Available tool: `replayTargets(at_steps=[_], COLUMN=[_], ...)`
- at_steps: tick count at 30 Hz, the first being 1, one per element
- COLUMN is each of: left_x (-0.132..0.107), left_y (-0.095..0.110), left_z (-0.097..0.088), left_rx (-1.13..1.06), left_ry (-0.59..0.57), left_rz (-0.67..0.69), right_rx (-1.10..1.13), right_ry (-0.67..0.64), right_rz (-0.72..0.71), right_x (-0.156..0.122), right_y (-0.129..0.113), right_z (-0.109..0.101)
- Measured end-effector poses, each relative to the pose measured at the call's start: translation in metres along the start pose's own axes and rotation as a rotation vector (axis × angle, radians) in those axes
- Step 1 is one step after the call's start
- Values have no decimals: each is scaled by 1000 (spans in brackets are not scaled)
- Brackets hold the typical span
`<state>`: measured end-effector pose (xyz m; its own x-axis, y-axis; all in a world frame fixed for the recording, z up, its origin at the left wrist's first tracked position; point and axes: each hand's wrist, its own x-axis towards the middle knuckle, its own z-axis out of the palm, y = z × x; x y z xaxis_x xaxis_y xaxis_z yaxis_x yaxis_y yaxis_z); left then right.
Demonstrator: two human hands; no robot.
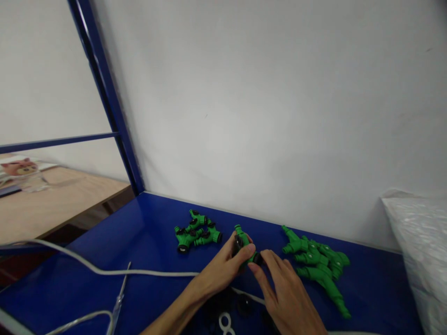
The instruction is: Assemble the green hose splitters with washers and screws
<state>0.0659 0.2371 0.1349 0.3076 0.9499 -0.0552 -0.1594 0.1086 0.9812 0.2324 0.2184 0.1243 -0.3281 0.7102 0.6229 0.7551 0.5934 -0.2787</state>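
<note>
My left hand (pixel 223 263) is closed around a green plastic Y-shaped hose splitter (pixel 241 234) with black parts on it. At the splitter's lower end, the thumb and fingers of my right hand (pixel 288 291) pinch its black collar (pixel 257 258). Left of my hands lies a cluster of similar green splitters (pixel 186 238) fitted with black parts. Several plain green splitters (pixel 316 260) are heaped to the right. Below my wrists are white ring washers (pixel 225 320) and dark round pieces (pixel 244 304), partly hidden and hard to make out.
A white cable (pixel 150 273) crosses the blue tabletop (pixel 139 223) and passes under my hands. Nearby lies a thin screwdriver (pixel 120 295) with a clear handle. A clear plastic bag (pixel 426 251) stands at the right edge. Blue frame post (pixel 104 88) and white wall are behind.
</note>
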Motion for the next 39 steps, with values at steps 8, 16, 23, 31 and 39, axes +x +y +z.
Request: replayTargets(at_steps=[8,16,23,31,39], left_x=[-5,8,11,7,9], left_y=[1,4,13,14,10], left_z=[1,-4,-19,-20,-16], left_rx=[70,-227,-819,-948,-886], left_ry=[58,90,-130,-205,-236], left_rz=[143,26,-62,-76,-64], right_rx=[470,520,232,168,237], right_ry=[-160,-359,-641,-713,-918], right_rz=[470,411,-61,-199,-30], right_x=[3,6,-21,-32,-16], right_y=[-21,-19,-25,-28,-32], right_z=[-2,-22,-35,-9,-22])
